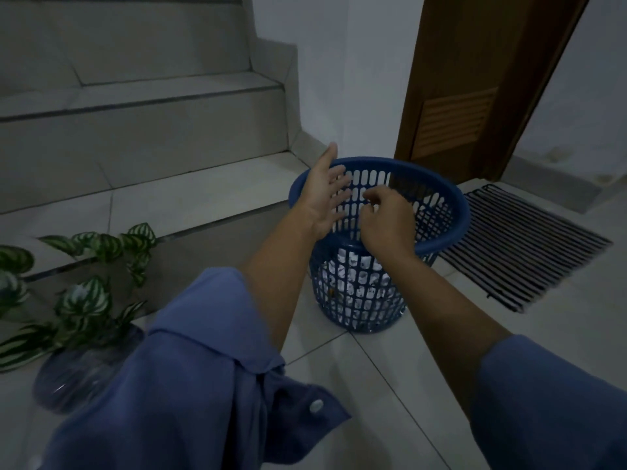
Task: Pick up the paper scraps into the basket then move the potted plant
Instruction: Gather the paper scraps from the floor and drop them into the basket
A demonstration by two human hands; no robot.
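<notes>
Right now my left hand [325, 198] is spread flat, fingers straight, over the near-left rim of the blue basket [454, 215]. My right hand [386, 225] hangs above the opening with its fingers curled inward. I cannot tell whether it pinches a last bit of paper or nothing at all. Through the lattice wall I see white paper scraps [353, 283] piled at the bottom, so I judge the gathering nearly done. The basket stands on the tiled floor [390, 385], just beside a striped doormat [522, 245]. The potted plant [81, 300] sits well apart to my left, tight against the lowest step [203, 191]. The basket looks light, and a wrist catching its rim as I pull away could tip it and spill the scraps. My unbuttoned left sleeve [203, 385] hangs loose near the leaves and might snag them when I reach for the pot.
</notes>
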